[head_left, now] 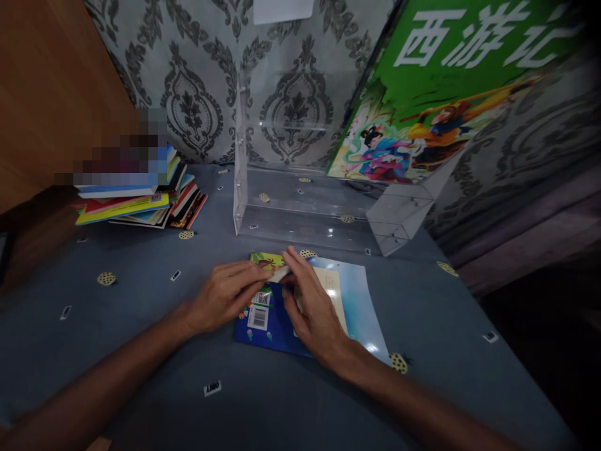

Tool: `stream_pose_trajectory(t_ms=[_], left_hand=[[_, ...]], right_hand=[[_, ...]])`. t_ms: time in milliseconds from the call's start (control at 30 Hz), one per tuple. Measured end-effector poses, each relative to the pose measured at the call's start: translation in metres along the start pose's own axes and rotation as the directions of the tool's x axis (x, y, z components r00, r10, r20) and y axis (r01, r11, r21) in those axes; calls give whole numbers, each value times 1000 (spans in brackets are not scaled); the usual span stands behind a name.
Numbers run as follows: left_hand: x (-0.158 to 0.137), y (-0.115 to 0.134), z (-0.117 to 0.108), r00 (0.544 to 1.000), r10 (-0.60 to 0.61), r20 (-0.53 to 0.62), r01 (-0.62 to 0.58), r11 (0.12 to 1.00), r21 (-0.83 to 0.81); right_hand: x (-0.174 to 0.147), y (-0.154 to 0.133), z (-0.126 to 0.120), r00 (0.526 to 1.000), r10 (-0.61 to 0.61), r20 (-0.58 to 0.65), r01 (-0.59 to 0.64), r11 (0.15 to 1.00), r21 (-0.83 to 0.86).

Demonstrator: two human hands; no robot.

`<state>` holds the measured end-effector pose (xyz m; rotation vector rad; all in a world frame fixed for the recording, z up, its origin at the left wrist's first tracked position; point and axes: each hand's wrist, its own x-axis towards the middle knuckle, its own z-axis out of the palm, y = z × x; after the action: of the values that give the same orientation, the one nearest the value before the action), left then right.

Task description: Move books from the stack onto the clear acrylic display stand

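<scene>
A blue book (pixel 361 300) lies on the cloth-covered table with a barcode and a square code on its left part. At its upper left there is a yellow-green printed piece (pixel 261 258) with a pale edge. My left hand (pixel 232 291) is closed, its thumb and fingers pinching that pale edge. From the other side, my right hand (pixel 317 313) reaches over the book. Its fingertips meet the same edge, with the thumb bent below them. The hands hide much of the book's middle, and I cannot tell whether the yellow-green piece is a separate sheet.
Behind the book stands a clear acrylic rack (pixel 300 219). A large green picture book (pixel 422 106) leans upright on its right side. To the left is an uneven stack of books (pixel 136 203). The table's right edge (pixel 507 326) drops into shadow, and a patterned wall rises behind.
</scene>
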<state>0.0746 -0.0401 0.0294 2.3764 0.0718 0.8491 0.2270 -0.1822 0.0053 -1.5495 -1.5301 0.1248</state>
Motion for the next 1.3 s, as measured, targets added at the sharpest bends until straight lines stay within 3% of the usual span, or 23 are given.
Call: stream_pose_trajectory(t_ms=[33,100,233,300,500,667,867,1000,1067,1167,1300], left_hand=[[0,2,-2,999,38,12,-37,999,-6],[2,-1,-6,1000,-7,18,8,998,-59],[6,-25,-9,949,-305,-75,306,952,0],[7,-39,-7,922,-379,-74,385,918,91],[7,-54,5,921,-389,23,369,888,275],[11,-46,8,930,-368,-14,358,895,267],[16,-32,5,924,-379,-41,382,919,98],[18,-27,5,892,-452,-26,443,883,-155],[20,-27,5,862,-506,-24,470,818,-333],[23,-26,3,793,-608,40,524,647,-554],[25,-24,3,723,-675,146,572,467,-674]], right_hand=[[1,0,-1,1000,-13,-4,13,1000,0],[2,0,-1,999,-32,-1,32,999,14],[4,0,-2,999,-30,12,30,998,47],[5,-1,-1,999,-30,14,29,998,54],[5,-2,-1,999,-37,19,36,997,66],[6,-2,-2,999,-31,21,29,998,64],[5,-1,-1,1000,-16,27,14,999,51],[5,-2,-2,999,-12,33,10,999,50],[5,-2,-2,999,-5,37,4,999,49],[4,-2,-2,999,-3,44,1,999,39],[3,-1,-2,999,2,51,-3,1000,18]])
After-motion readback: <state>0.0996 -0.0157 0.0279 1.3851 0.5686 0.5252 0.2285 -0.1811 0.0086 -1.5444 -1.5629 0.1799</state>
